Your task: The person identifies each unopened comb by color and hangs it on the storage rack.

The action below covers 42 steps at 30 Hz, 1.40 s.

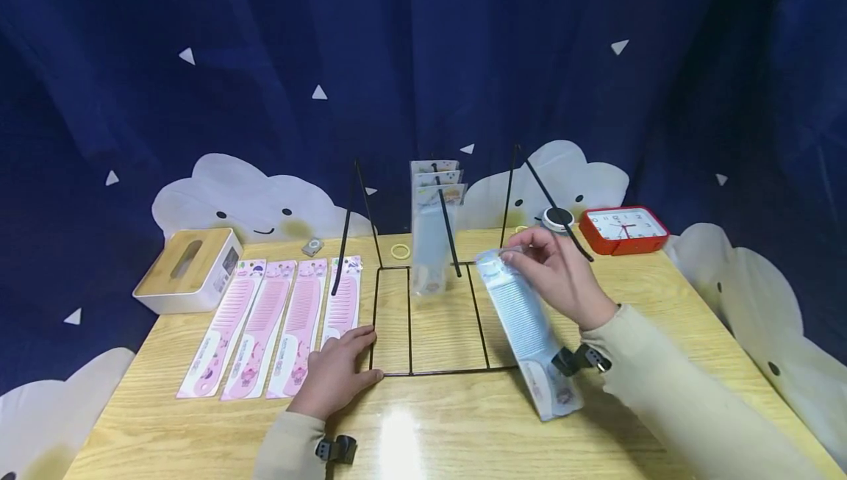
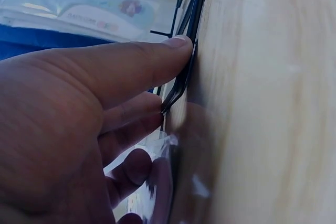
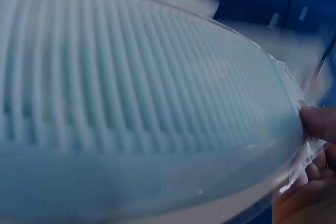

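Note:
My right hand [image 1: 556,274] pinches the top end of a packaged light-blue comb [image 1: 526,322], lifted and slanted above the table right of the black wire rack [image 1: 430,318]. The wrist view shows the comb's teeth [image 3: 131,103] close up, with my fingertips [image 3: 317,121] at the packet's edge. Several blue comb packets [image 1: 433,237] hang on the rack's middle peg [image 1: 450,234]. My left hand [image 1: 337,373] rests flat on the table, its fingers [image 2: 152,59] pressing the rack's front left corner [image 2: 181,85]. Several pink combs [image 1: 278,322] lie in a row to the left.
A white tissue box [image 1: 188,270] with a wooden lid stands at the far left. A red clock [image 1: 622,228] and a round black-and-white object [image 1: 557,219] sit at the back right, a yellow ring [image 1: 400,251] behind the rack. Blue curtain with cloud shapes surrounds the table [image 1: 430,436].

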Available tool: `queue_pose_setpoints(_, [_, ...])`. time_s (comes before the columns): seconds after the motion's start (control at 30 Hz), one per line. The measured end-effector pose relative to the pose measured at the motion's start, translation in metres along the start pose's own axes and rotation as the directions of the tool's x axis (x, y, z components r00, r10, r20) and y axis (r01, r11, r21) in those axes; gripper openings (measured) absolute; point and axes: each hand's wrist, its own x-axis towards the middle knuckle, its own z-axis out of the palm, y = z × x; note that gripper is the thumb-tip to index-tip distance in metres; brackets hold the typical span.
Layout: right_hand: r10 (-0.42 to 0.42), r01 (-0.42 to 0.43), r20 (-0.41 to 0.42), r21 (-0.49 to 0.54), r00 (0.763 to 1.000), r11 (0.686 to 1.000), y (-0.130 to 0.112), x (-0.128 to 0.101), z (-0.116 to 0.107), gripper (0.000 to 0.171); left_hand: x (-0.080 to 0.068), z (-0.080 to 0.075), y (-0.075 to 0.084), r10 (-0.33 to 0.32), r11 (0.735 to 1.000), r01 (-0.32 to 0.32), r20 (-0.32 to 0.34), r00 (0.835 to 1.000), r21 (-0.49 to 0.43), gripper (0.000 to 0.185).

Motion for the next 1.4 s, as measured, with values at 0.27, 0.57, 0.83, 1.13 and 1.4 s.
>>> queue_pose_setpoints(0.27, [-0.299,0.278,0.004,0.351,0.954,0.894,-0.079,-0.032,0.02,0.022,0.001,0.001,-0.001,0.007,1.0,-0.007,-0.007,1.0,0.002,0.064])
queue_pose_setpoints(0.57, [-0.305,0.306,-0.064,0.383,0.95,0.872,-0.094,-0.03,0.022,0.012,0.0,0.001,0.0,0.0,1.0,0.0,-0.002,1.0,0.004,0.064])
queue_pose_setpoints(0.83, [-0.174,0.189,-0.076,0.296,0.982,0.936,-0.085,-0.016,0.029,0.013,0.0,-0.001,0.0,0.002,1.0,-0.002,0.0,1.0,0.005,0.064])
queue_pose_setpoints(1.13, [-0.138,0.175,-0.15,0.275,0.979,0.945,-0.068,0.024,0.045,0.008,0.0,0.0,0.0,-0.003,1.0,0.003,-0.001,1.0,0.006,0.064])
queue_pose_setpoints(1.4, [-0.069,0.125,-0.183,0.318,0.981,0.94,-0.06,0.046,0.054,0.011,-0.001,0.0,0.002,-0.002,1.0,0.002,0.002,1.0,-0.001,0.064])
